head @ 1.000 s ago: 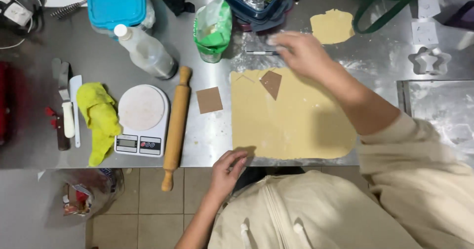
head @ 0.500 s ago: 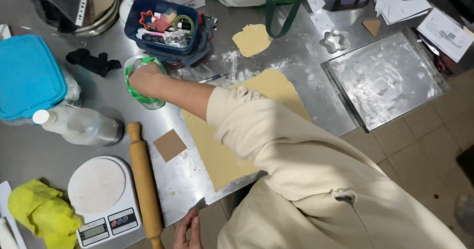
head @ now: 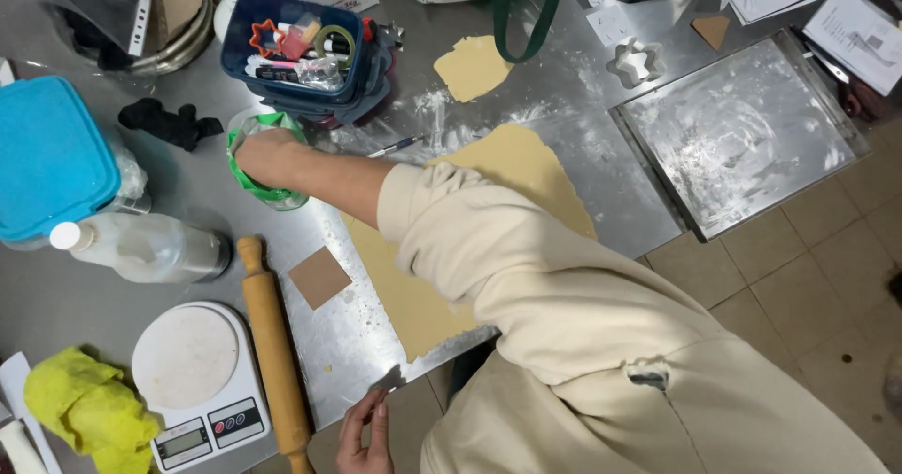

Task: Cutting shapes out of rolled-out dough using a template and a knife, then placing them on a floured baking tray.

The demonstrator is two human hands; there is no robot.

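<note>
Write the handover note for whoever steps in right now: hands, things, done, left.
Right hand: inside the green-lined cup, grip hidden.
Left hand: at the table edge, pinching a small grey piece.
Rolled dough sheet lies flat on the floured steel table, partly under the arm; brown square card beside it, rolling pin further left.
Done: dough rolled; a cut piece set apart.
Left: floured tray holds no shapes.
</note>
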